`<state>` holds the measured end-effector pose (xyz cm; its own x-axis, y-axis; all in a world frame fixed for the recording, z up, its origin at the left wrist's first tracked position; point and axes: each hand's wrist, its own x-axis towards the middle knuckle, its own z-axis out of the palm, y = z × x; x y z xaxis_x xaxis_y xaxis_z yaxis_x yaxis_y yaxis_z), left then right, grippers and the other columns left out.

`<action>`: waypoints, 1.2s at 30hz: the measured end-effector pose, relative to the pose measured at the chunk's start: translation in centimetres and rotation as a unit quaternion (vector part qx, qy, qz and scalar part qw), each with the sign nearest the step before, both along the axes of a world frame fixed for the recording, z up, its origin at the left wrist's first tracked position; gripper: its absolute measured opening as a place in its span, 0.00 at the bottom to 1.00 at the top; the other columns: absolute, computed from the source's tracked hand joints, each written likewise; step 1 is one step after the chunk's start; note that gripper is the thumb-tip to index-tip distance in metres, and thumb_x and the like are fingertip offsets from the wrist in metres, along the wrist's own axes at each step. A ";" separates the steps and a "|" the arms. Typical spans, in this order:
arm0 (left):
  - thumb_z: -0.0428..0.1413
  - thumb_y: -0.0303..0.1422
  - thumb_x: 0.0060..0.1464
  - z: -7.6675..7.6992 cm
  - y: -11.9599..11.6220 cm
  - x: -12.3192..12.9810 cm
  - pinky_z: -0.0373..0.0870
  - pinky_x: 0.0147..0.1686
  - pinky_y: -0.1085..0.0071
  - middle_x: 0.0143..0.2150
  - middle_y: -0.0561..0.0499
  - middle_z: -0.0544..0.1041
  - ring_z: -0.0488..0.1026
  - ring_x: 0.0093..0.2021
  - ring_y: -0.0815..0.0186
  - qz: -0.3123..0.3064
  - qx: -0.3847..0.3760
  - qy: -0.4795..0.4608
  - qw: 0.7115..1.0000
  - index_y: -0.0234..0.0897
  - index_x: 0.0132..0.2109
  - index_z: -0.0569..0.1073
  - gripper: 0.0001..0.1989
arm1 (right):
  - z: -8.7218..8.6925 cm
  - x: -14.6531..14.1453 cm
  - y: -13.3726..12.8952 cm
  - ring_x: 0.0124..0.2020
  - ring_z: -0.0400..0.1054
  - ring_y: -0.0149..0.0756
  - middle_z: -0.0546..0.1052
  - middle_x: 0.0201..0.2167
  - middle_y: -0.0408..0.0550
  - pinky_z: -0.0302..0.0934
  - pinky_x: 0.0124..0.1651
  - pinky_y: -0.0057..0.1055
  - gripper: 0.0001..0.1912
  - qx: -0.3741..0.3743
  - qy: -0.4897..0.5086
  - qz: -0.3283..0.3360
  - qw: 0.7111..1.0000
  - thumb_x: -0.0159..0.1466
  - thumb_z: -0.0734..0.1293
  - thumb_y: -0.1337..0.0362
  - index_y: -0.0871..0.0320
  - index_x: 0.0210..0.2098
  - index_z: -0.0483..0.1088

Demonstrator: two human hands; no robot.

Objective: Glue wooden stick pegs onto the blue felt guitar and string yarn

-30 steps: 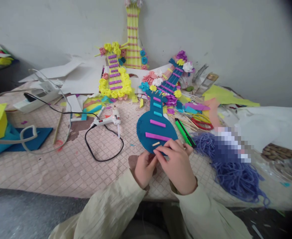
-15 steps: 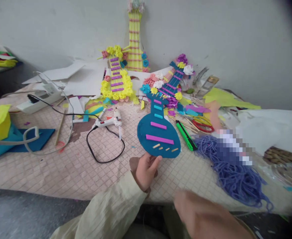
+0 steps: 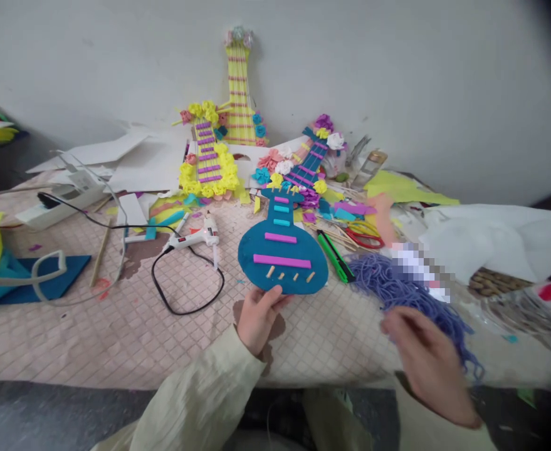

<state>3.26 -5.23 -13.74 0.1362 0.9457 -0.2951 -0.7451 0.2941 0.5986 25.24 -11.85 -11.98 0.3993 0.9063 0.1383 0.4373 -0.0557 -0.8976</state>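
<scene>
My left hand (image 3: 259, 317) grips a blue foam guitar (image 3: 282, 282) by its bottom edge, tilting its face toward me. Purple and light-blue foam strips cross the guitar's neck and body, and short wooden pegs sit near its bottom and at the head. Over the near part of a bundle of purple-blue yarn (image 3: 373, 272) is my right hand (image 3: 423, 357), blurred by motion, its fingers too smeared to read. A green utility knife (image 3: 335, 255) lies between the guitar and the yarn.
A white hot glue gun (image 3: 195, 238) with a looped black cable lies left of the guitar. Decorated foam guitars, including a yellow one (image 3: 240, 119), stand at the back by the wall. Red-handled scissors (image 3: 365, 237) and foam scraps lie behind the yarn; a power strip (image 3: 61, 203) sits left.
My right hand has moved up and rightward from the table's front edge to the yarn. My left hand still holds the foam guitar, now turned slightly. The view has shifted.
</scene>
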 end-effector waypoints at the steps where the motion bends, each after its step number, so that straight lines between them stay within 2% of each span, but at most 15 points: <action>1: 0.62 0.30 0.40 0.3 0.0 0.0 0.68 0.43 0.61 0.30 0.52 0.77 0.74 0.32 0.65 -0.007 -0.003 -0.004 1.000 0.34 0.34 0.71 0.11 | -0.4 -0.3 0.7 0.31 0.66 0.38 0.73 0.30 0.49 0.62 0.33 0.37 0.13 -0.017 0.028 0.005 0.999 0.55 0.66 0.55 0.55 0.36 0.69; 3: 0.61 0.29 0.41 0.7 -0.2 -0.1 0.68 0.41 0.63 0.32 0.52 0.77 0.74 0.33 0.65 -0.022 -0.005 -0.006 1.000 0.36 0.38 0.71 0.14 | -1.0 -1.8 2.3 0.31 0.65 0.37 0.73 0.31 0.48 0.61 0.36 0.37 0.17 -0.040 0.091 0.054 0.994 0.55 0.65 0.53 0.56 0.40 0.68; 5: 0.61 0.26 0.40 1.1 -0.4 0.0 0.69 0.41 0.64 0.33 0.53 0.77 0.74 0.34 0.65 -0.029 -0.012 -0.008 0.999 0.38 0.42 0.69 0.18 | -1.3 -3.5 4.0 0.28 0.64 0.34 0.73 0.31 0.48 0.61 0.34 0.35 0.18 -0.034 0.166 0.106 0.980 0.57 0.61 0.52 0.57 0.41 0.68; 8: 0.61 0.24 0.41 1.4 -0.7 0.2 0.69 0.43 0.63 0.34 0.53 0.77 0.74 0.36 0.65 -0.027 -0.035 -0.020 0.999 0.39 0.44 0.68 0.21 | -1.1 -5.7 5.9 0.24 0.62 0.33 0.71 0.26 0.45 0.59 0.29 0.31 0.15 -0.016 0.241 0.144 0.960 0.58 0.60 0.52 0.56 0.31 0.69; 11: 0.60 0.24 0.42 1.8 -1.1 0.3 0.68 0.46 0.60 0.35 0.53 0.77 0.75 0.38 0.63 -0.034 -0.049 -0.031 0.998 0.39 0.44 0.68 0.20 | -0.5 -6.7 6.4 0.23 0.60 0.31 0.68 0.21 0.41 0.57 0.28 0.29 0.12 -0.008 0.229 0.149 0.962 0.57 0.63 0.54 0.56 0.25 0.67; 17: 0.60 0.22 0.42 2.2 -1.6 0.5 0.69 0.46 0.62 0.35 0.52 0.78 0.75 0.38 0.64 -0.046 -0.051 -0.017 0.998 0.37 0.39 0.69 0.15 | 0.0 -7.0 5.4 0.22 0.59 0.29 0.66 0.18 0.40 0.55 0.26 0.27 0.14 -0.002 0.198 0.160 0.967 0.57 0.63 0.55 0.59 0.24 0.66; 19: 0.60 0.21 0.42 2.1 -1.8 0.5 0.69 0.44 0.62 0.33 0.53 0.78 0.75 0.37 0.66 -0.045 -0.050 -0.010 0.998 0.36 0.37 0.69 0.13 | -0.2 -6.8 5.2 0.22 0.59 0.29 0.66 0.18 0.40 0.56 0.25 0.27 0.14 0.000 0.194 0.150 0.970 0.57 0.63 0.54 0.60 0.26 0.67; 21: 0.60 0.22 0.42 1.9 -2.0 0.6 0.70 0.44 0.63 0.34 0.53 0.77 0.74 0.37 0.66 -0.051 -0.045 -0.006 0.998 0.36 0.37 0.70 0.12 | -0.4 -6.4 5.1 0.23 0.61 0.30 0.68 0.21 0.42 0.58 0.26 0.27 0.15 0.017 0.187 0.113 0.976 0.58 0.62 0.54 0.60 0.33 0.68; 24: 0.61 0.22 0.41 1.7 -2.4 0.7 0.69 0.44 0.62 0.37 0.53 0.77 0.74 0.40 0.65 -0.053 -0.043 -0.005 0.998 0.38 0.40 0.69 0.17 | -0.4 -5.7 5.4 0.29 0.65 0.32 0.71 0.35 0.48 0.62 0.31 0.30 0.21 0.064 0.135 0.072 0.986 0.59 0.60 0.54 0.56 0.49 0.62; 26: 0.61 0.22 0.40 1.7 -2.6 0.8 0.69 0.45 0.61 0.39 0.54 0.76 0.73 0.41 0.64 -0.046 -0.049 0.001 0.998 0.40 0.43 0.68 0.21 | -0.2 -5.2 5.8 0.34 0.66 0.33 0.68 0.43 0.50 0.63 0.37 0.32 0.21 0.107 0.042 0.090 0.989 0.60 0.61 0.57 0.53 0.52 0.61; 28: 0.62 0.23 0.39 1.6 -2.8 0.8 0.68 0.46 0.61 0.40 0.54 0.76 0.72 0.43 0.64 -0.037 -0.050 0.011 0.998 0.41 0.43 0.68 0.22 | 0.2 -4.8 6.1 0.38 0.64 0.34 0.64 0.44 0.50 0.62 0.43 0.36 0.17 0.155 -0.079 0.118 0.978 0.60 0.61 0.60 0.52 0.49 0.65; 31: 0.62 0.23 0.38 1.6 -3.0 0.8 0.69 0.46 0.60 0.40 0.55 0.76 0.72 0.43 0.64 -0.021 -0.037 0.021 0.999 0.42 0.43 0.67 0.23 | 0.7 -4.7 6.4 0.41 0.61 0.36 0.63 0.40 0.49 0.58 0.46 0.40 0.14 0.199 -0.234 0.150 0.940 0.60 0.61 0.64 0.51 0.45 0.70; 33: 0.62 0.23 0.38 1.6 -3.0 0.9 0.69 0.45 0.60 0.42 0.54 0.76 0.72 0.43 0.64 -0.009 -0.026 0.032 0.999 0.42 0.45 0.66 0.25 | 1.0 -4.8 6.3 0.39 0.61 0.37 0.65 0.36 0.48 0.57 0.44 0.41 0.12 0.215 -0.289 0.151 0.921 0.60 0.62 0.65 0.50 0.42 0.72; 36: 0.63 0.24 0.37 1.4 -3.1 0.9 0.69 0.46 0.60 0.45 0.52 0.75 0.72 0.44 0.63 0.001 -0.011 0.062 0.998 0.43 0.47 0.66 0.28 | 1.3 -5.0 6.2 0.36 0.62 0.37 0.68 0.32 0.46 0.56 0.41 0.40 0.07 0.245 -0.309 0.119 0.911 0.58 0.65 0.66 0.52 0.34 0.74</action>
<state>4.14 -8.33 -12.36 0.0948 0.9390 -0.3305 -0.6671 0.3063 0.6791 20.23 -5.69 -10.71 -0.0918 0.7268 0.6807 0.8149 0.4477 -0.3681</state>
